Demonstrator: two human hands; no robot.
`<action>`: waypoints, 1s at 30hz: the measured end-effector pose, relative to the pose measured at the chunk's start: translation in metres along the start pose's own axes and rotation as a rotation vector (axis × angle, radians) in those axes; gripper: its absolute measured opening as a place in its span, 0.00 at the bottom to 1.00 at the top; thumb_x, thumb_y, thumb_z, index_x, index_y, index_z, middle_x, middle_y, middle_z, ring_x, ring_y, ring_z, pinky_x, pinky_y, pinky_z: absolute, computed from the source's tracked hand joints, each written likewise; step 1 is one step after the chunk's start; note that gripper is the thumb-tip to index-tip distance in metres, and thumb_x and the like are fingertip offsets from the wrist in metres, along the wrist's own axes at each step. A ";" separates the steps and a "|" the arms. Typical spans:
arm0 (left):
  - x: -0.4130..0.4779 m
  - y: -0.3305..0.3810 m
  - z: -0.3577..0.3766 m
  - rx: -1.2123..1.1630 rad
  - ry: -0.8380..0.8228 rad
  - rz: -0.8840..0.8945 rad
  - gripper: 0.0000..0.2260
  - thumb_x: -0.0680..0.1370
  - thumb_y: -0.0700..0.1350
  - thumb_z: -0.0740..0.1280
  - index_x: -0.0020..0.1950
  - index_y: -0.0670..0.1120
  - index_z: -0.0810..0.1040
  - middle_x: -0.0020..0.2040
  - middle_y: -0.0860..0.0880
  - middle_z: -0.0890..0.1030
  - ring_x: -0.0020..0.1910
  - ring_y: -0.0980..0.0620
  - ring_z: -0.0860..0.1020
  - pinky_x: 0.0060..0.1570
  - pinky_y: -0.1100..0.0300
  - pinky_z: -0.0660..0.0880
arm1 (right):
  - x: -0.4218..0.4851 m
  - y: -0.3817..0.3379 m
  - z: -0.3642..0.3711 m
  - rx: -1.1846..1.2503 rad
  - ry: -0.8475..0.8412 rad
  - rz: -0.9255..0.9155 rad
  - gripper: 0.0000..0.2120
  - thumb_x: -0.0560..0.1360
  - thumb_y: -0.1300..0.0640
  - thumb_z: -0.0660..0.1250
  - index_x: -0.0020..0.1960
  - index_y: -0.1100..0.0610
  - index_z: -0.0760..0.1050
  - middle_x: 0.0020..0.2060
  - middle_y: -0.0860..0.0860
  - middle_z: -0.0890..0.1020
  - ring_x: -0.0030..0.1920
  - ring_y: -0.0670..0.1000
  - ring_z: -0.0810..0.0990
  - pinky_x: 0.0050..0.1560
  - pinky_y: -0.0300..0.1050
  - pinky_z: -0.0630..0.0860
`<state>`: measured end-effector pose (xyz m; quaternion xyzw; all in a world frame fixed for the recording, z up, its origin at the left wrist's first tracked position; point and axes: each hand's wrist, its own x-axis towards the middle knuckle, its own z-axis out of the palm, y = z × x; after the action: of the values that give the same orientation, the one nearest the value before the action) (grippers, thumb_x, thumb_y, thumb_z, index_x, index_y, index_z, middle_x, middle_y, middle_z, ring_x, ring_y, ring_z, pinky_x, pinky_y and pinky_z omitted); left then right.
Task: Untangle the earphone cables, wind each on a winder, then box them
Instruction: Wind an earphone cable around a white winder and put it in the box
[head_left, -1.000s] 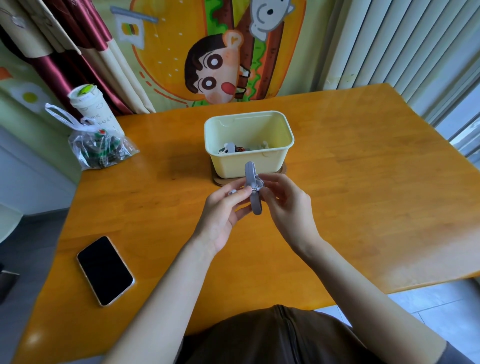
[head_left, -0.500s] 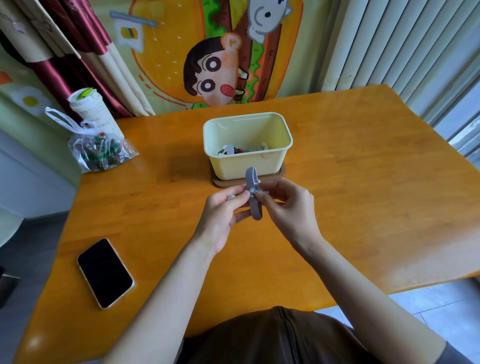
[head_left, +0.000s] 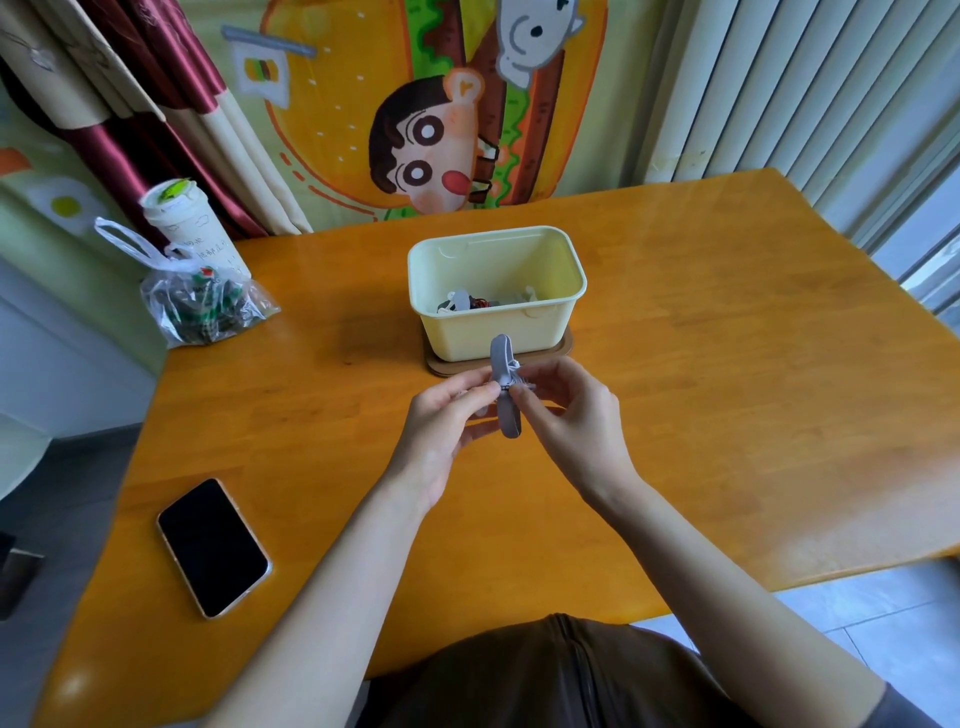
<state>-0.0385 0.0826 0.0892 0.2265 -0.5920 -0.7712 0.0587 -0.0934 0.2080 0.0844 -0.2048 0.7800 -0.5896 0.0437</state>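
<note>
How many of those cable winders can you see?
2 for sure: a grey winder pinched between both hands, and a white one inside the cream box. The box wall may hide more.

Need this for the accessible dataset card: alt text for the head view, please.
Two bare hands, left hand and right hand, pinch a grey cable winder upright between them above an orange wooden table. Just beyond sits an open cream box with wound earphones inside; a black phone lies near left, a plastic bag far left.
</note>
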 end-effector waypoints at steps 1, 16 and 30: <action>0.001 -0.001 -0.001 -0.005 0.014 -0.003 0.09 0.79 0.39 0.64 0.54 0.48 0.80 0.35 0.56 0.83 0.42 0.55 0.81 0.48 0.56 0.76 | 0.000 0.001 0.000 0.011 -0.019 0.005 0.05 0.73 0.60 0.70 0.49 0.55 0.77 0.43 0.43 0.83 0.46 0.39 0.81 0.46 0.32 0.76; 0.041 0.003 -0.011 0.381 0.079 0.131 0.05 0.78 0.47 0.67 0.52 0.50 0.80 0.51 0.53 0.81 0.53 0.59 0.77 0.53 0.67 0.72 | 0.042 0.016 0.001 -0.016 -0.109 0.113 0.14 0.72 0.58 0.71 0.55 0.52 0.73 0.45 0.45 0.81 0.40 0.39 0.79 0.40 0.31 0.75; 0.146 0.018 -0.054 1.319 0.153 0.325 0.15 0.78 0.43 0.65 0.65 0.48 0.74 0.60 0.48 0.73 0.60 0.48 0.68 0.60 0.57 0.62 | 0.209 0.046 0.024 -0.395 -0.117 0.226 0.16 0.74 0.56 0.68 0.59 0.59 0.73 0.49 0.53 0.81 0.41 0.51 0.78 0.33 0.38 0.68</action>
<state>-0.1487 -0.0230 0.0550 0.1771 -0.9587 -0.2126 0.0652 -0.2892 0.1192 0.0703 -0.1545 0.8945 -0.4038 0.1136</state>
